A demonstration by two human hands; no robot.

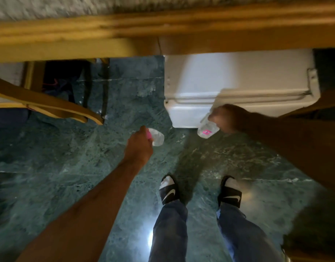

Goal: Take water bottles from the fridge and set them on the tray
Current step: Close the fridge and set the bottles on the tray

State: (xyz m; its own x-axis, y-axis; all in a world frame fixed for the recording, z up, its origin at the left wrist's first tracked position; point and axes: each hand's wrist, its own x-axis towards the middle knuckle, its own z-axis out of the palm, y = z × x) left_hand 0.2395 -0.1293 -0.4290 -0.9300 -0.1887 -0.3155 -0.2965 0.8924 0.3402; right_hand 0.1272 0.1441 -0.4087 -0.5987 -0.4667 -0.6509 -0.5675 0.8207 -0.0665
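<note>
Green marble floor (87, 167), small white fridge (238, 84) under the wooden desk (163, 25) ahead. Your left hand (139, 146) is clamped on one bottle (157, 137), your right hand (226, 118) on another bottle (207, 127), both lying tilted. No tray in sight; you'll likely carry both up.
</note>
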